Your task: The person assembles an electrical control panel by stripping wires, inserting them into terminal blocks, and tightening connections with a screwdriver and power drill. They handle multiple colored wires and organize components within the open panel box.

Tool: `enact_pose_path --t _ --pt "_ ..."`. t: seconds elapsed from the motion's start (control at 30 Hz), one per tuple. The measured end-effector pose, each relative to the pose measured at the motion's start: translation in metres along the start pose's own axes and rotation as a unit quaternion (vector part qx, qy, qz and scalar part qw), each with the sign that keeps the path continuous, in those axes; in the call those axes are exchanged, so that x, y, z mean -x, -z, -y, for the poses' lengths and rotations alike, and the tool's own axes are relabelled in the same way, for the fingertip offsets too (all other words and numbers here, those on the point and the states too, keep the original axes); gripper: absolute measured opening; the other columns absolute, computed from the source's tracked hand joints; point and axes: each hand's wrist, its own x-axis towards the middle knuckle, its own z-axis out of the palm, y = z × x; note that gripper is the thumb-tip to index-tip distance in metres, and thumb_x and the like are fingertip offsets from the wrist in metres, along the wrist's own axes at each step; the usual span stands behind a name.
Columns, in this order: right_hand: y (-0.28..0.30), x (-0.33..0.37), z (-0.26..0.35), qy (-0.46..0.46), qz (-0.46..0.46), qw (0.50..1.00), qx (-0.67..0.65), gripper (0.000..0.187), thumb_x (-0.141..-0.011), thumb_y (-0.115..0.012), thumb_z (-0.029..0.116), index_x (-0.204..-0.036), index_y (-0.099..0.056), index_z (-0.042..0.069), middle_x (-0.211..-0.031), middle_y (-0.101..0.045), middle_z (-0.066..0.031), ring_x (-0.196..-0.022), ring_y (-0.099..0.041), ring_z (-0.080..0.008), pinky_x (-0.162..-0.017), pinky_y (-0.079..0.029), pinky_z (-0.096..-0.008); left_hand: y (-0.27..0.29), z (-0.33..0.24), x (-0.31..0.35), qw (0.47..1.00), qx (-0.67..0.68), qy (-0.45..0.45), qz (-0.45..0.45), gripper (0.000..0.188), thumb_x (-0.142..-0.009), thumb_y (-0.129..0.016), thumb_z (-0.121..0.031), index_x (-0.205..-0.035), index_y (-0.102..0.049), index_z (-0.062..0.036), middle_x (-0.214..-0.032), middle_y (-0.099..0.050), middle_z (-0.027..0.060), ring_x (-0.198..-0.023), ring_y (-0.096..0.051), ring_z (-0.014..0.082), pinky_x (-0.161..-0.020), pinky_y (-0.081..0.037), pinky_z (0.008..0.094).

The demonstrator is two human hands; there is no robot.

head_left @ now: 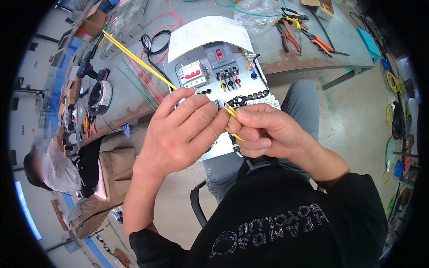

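Both hands meet above the white electrical panel. My right hand pinches a yellow wire between thumb and fingers, near a small pale tip. My left hand is curled palm down, its fingertips against the same spot; its thumb is hidden. A long yellow wire comes from the far left and passes beneath the left hand. Just beyond the hands sit a dark grey breaker with a red switch and a smaller white breaker with red toggles. A white sheet covers the panel's far end.
Pliers and cutters lie on the grey table at the far right. To the left are a cordless drill, a black cable coil and red and green wires. Another person sits at the left.
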Motion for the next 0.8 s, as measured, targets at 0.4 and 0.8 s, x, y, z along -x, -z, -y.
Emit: enact_pose_path --t 0.4,0.8 --pt "-0.009 0.016 -0.007 -0.033 -0.026 0.999 -0.018 0.035 -0.112 -0.053 0.028 -0.107 -0.068 -0.003 -0.061 -0.046 0.0011 -0.049 -0.036 -0.0083 -0.049 -0.030 -0.0282 0.010 -0.023 0.005 0.999 0.014 0.030 0.042 0.028 -0.079 -0.070 -0.016 -0.103 -0.073 -0.0043 -0.099 -0.067 0.0043 -0.093 -0.065 0.0216 -0.087 -0.052 0.0414" --pt "0.000 0.005 -0.022 -0.072 -0.047 0.996 -0.037 0.034 -0.112 -0.052 0.029 -0.109 -0.068 -0.002 -0.063 -0.045 0.0021 -0.050 -0.034 -0.0070 -0.049 -0.028 -0.0273 -0.001 -0.033 0.036 0.993 0.042 0.091 0.056 0.030 -0.078 -0.069 -0.017 -0.105 -0.072 -0.0058 -0.103 -0.066 0.0025 -0.094 -0.064 0.0183 -0.091 -0.048 0.0403"
